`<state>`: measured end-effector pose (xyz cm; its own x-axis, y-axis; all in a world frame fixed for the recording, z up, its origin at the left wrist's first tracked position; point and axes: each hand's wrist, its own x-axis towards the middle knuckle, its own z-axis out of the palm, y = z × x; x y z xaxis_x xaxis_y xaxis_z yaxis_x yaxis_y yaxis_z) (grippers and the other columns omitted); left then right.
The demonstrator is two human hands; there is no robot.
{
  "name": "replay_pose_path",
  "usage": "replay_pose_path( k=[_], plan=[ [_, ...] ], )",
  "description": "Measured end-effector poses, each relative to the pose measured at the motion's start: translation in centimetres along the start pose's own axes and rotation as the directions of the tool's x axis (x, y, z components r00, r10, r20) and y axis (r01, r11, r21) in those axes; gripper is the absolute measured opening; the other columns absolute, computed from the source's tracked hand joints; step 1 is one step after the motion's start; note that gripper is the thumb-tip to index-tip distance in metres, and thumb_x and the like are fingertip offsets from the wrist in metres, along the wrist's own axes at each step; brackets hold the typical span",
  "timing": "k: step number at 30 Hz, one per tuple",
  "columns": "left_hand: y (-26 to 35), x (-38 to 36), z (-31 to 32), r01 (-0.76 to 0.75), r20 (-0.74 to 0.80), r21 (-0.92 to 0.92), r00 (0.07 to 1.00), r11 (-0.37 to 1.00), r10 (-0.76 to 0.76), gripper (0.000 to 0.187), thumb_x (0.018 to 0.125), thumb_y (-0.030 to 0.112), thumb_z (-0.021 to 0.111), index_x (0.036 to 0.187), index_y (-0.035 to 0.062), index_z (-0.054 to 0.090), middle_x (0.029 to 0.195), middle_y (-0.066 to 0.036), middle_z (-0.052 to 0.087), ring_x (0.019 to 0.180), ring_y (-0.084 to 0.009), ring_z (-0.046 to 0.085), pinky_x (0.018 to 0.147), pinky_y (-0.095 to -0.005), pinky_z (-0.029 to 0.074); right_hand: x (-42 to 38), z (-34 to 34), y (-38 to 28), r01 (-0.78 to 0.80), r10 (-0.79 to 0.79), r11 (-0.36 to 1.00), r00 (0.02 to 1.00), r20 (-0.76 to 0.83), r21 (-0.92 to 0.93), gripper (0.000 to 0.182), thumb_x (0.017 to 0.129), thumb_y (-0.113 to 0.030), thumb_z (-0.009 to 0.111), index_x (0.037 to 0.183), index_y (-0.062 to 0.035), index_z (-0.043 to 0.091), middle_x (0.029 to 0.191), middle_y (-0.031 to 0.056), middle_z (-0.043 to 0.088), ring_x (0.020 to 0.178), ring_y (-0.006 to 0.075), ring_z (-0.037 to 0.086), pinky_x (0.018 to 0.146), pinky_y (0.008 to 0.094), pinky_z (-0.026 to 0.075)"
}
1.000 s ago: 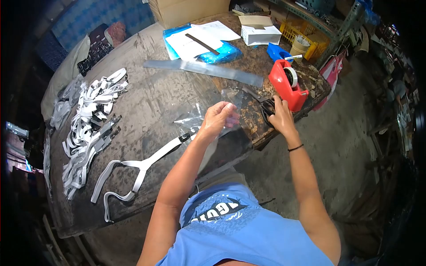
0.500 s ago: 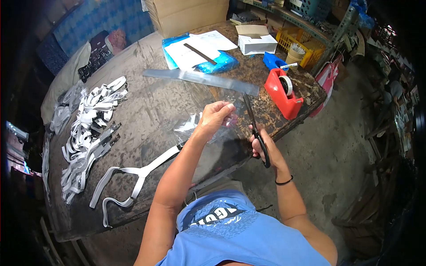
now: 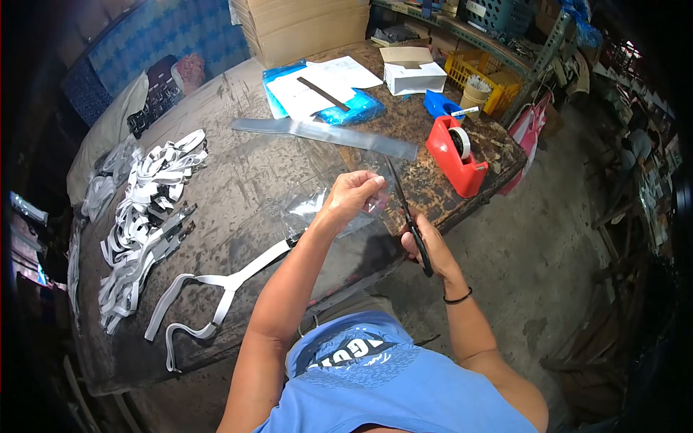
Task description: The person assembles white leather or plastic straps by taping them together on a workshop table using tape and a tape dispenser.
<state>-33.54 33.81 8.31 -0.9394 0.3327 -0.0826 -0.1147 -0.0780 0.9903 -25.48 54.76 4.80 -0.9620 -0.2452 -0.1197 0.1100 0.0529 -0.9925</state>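
Observation:
My right hand grips black-handled scissors, their blades pointing up and away and looking nearly closed. Just left of the blades, my left hand pinches something clear and thin, hard to make out. Under that hand lies a clear plastic bag on the table. A white Y-shaped elastic strap with a black clip end reaches from the lower left to beneath my left forearm. Beyond my hands rests a long strip of clear plastic sleeves.
A red tape dispenser stands near the table's right edge. White straps lie heaped at left. Papers, a small white box and a large cardboard box sit toward the back. A yellow crate is behind, at right.
The scissors have turned slightly and shifted a little left with my right hand, and their blades look closer together. My left hand keeps its pinch, and the view has moved slightly.

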Motion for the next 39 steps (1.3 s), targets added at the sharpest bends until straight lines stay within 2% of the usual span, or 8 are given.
replay_pose_path(
  k=[6,8,15,18,20,24,26,39],
  plan=[
    [-0.1,0.1,0.3,-0.005,-0.003,-0.005,1.000,1.000,0.005,0.020,0.096,0.024,0.061,0.092,0.0042,0.065,0.078,-0.003,0.066,0.068,-0.0104,0.062,0.057,-0.0250,0.046,0.2,0.0,0.5,0.147,-0.153,0.966,0.988,-0.009,-0.210,0.048,0.105,-0.028,0.036,0.137,0.0063,0.044,0.091,0.0003,0.052,0.079,0.0092,0.049,0.071,0.0224,0.045],
    [-0.2,0.1,0.2,-0.017,0.003,-0.003,1.000,1.000,0.017,0.022,0.095,0.025,0.060,0.090,0.0043,0.066,0.078,-0.003,0.067,0.068,-0.0094,0.061,0.056,-0.0245,0.046,0.3,-0.2,0.6,0.032,-0.033,0.999,0.999,-0.035,-0.035,0.048,0.105,-0.028,0.036,0.137,0.0061,0.044,0.093,0.0008,0.052,0.082,0.0094,0.050,0.073,0.0231,0.045],
    [-0.1,0.1,0.4,-0.006,-0.001,0.001,1.000,1.000,0.006,0.019,0.095,0.024,0.061,0.091,0.0052,0.065,0.077,-0.001,0.065,0.068,-0.0113,0.063,0.058,-0.0252,0.046,0.1,-0.1,0.1,0.011,-0.012,1.000,0.999,-0.049,-0.021,0.048,0.105,-0.028,0.033,0.137,0.0057,0.044,0.094,0.0008,0.053,0.083,0.0104,0.051,0.074,0.0239,0.046],
    [-0.1,0.1,0.4,-0.005,-0.002,0.002,1.000,1.000,0.005,0.020,0.095,0.024,0.061,0.091,0.0053,0.065,0.077,-0.001,0.064,0.068,-0.0112,0.063,0.058,-0.0251,0.046,0.2,-0.3,0.5,-0.044,0.053,0.971,0.998,-0.031,0.235,0.047,0.102,-0.027,0.047,0.135,0.0061,0.046,0.094,0.0033,0.054,0.085,0.0118,0.052,0.075,0.0253,0.046],
    [-0.1,0.1,0.4,-0.008,-0.001,-0.003,1.000,1.000,0.008,0.020,0.095,0.025,0.061,0.091,0.0053,0.065,0.077,-0.001,0.064,0.068,-0.0111,0.063,0.058,-0.0251,0.046,0.0,-0.2,0.5,0.278,-0.309,0.875,0.951,-0.014,-0.397,0.052,0.094,-0.026,0.064,0.131,0.0068,0.048,0.091,0.0056,0.055,0.083,0.0130,0.053,0.074,0.0266,0.047],
    [-0.1,0.3,0.4,-0.021,0.007,0.011,1.000,1.000,0.021,0.021,0.095,0.025,0.061,0.090,0.0055,0.065,0.077,-0.001,0.064,0.068,-0.0110,0.063,0.058,-0.0253,0.047,0.2,0.0,1.0,0.222,-0.259,0.924,0.962,-0.082,-0.311,0.059,0.086,-0.027,0.075,0.128,0.0069,0.050,0.086,0.0064,0.056,0.078,0.0142,0.054,0.072,0.0277,0.048],
    [-0.2,0.3,0.4,-0.024,0.013,0.017,1.000,1.000,0.024,0.021,0.095,0.025,0.061,0.090,0.0055,0.065,0.077,-0.001,0.064,0.068,-0.0110,0.063,0.058,-0.0254,0.047,0.1,0.2,0.6,0.226,-0.254,0.942,0.964,-0.085,-0.249,0.089,0.077,-0.068,0.067,0.132,-0.0010,0.047,0.072,-0.0048,0.046,0.047,0.0038,0.045,0.040,0.0199,0.038],
    [-0.6,0.6,1.0,0.016,-0.003,0.040,1.000,0.999,-0.016,0.023,0.093,0.026,0.065,0.094,0.0035,0.067,0.079,-0.002,0.065,0.068,-0.0098,0.062,0.059,-0.0231,0.048,0.4,0.0,0.5,0.146,-0.176,0.958,0.979,-0.103,-0.249,0.093,0.073,-0.075,0.064,0.129,-0.0035,0.047,0.071,-0.0035,0.048,0.050,0.0047,0.048,0.041,0.0209,0.041]
  ],
)
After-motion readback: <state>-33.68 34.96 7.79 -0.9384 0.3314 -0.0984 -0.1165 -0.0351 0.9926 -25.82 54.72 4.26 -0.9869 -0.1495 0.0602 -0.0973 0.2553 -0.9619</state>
